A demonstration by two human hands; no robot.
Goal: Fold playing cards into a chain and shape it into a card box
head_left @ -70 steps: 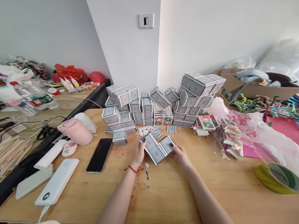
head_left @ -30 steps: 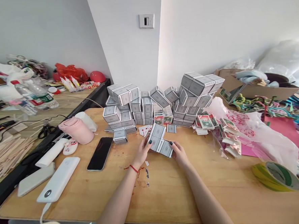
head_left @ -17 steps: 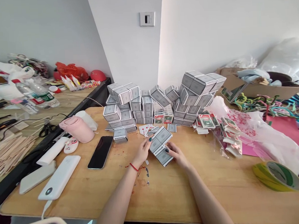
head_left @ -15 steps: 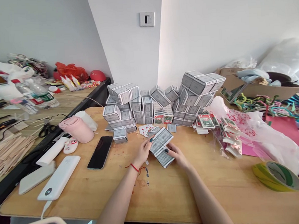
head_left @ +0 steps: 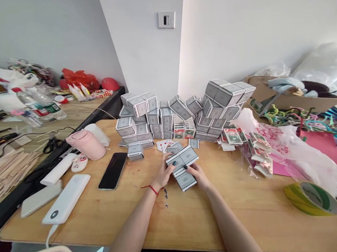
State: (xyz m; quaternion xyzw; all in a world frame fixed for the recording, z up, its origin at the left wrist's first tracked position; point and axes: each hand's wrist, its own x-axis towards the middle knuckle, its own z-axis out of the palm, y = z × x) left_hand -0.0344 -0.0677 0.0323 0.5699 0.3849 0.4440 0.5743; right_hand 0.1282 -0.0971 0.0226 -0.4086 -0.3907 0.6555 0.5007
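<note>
Both hands hold a folded piece made of joined grey-backed playing cards [head_left: 183, 167] just above the wooden table [head_left: 191, 219]. My left hand [head_left: 165, 173] pinches its left side, thumb on top. My right hand [head_left: 198, 175] grips its lower right side from beneath. Behind them rises a pile of card cubes [head_left: 179, 116] built from the same cards, against the wall corner. One small cube [head_left: 135, 151] stands apart on the left. Loose cards [head_left: 166, 145] lie between the pile and my hands.
A black phone [head_left: 113, 170], a white power bank [head_left: 66, 198], a pink cup [head_left: 85, 145] and white items lie left. Card packs [head_left: 245, 140], plastic wrap, coloured paper and a green tape roll [head_left: 315, 198] lie right. A second cluttered table [head_left: 20, 127] stands far left.
The card piece has been turned and folded between my hands, from a flat spread strip to a more compact, angled shape, and has come slightly toward me.
</note>
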